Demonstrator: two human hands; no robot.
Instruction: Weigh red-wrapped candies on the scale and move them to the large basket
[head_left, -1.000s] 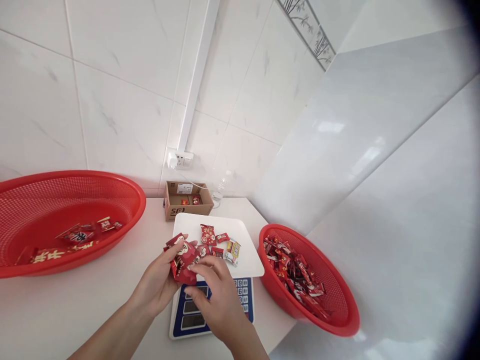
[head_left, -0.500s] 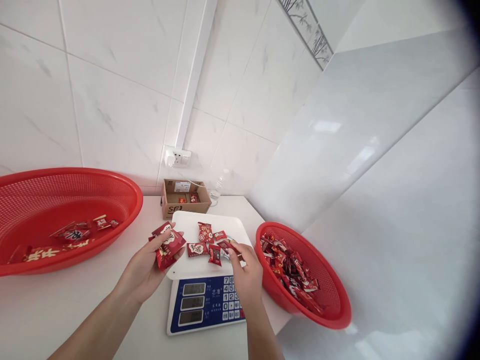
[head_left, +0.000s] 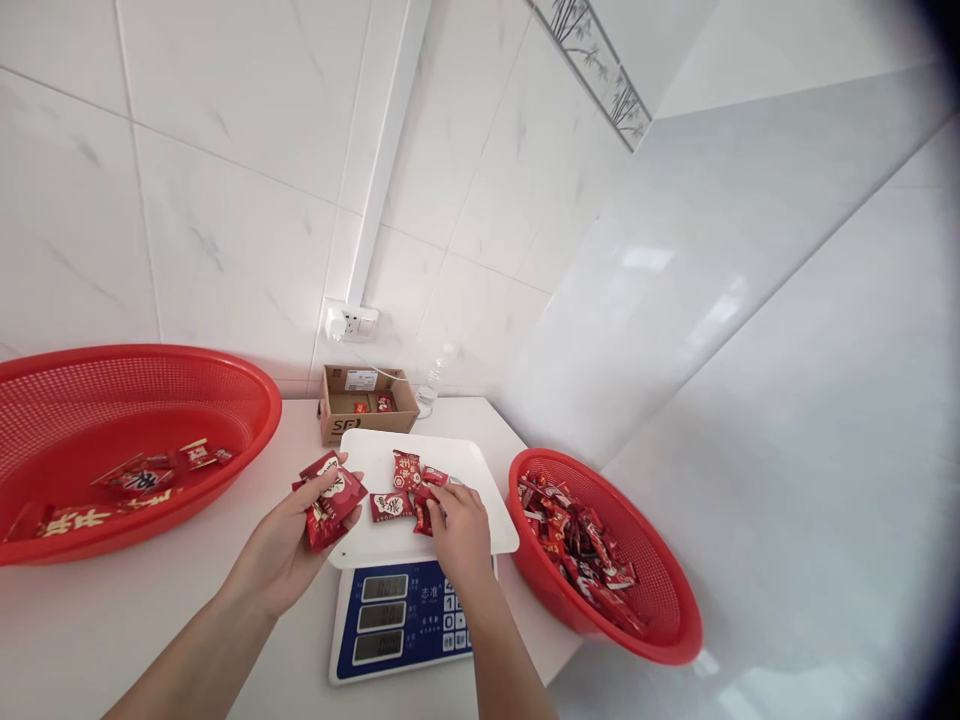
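My left hand is wrapped round several red candy packets beside the left edge of the scale's white tray. Over the tray, my right hand pinches a small red candy packet among others lying there. A red packet with a white pattern lies beyond its fingertips, and a red packet with a pale label lies to their left. My right hand covers part of the tray's contents. Below the tray, the scale's blue panel shows its displays and some keys.
A red basket full of candy packets stands at the right, and a larger red basket with several packets at the left. Behind the scale sit a cardboard box and a clear bottle near a wall socket.
My right hand left the bunch in my left hand with a small packet and reached over the tray, then shifted slightly left. My left hand moved left, still holding its packets.
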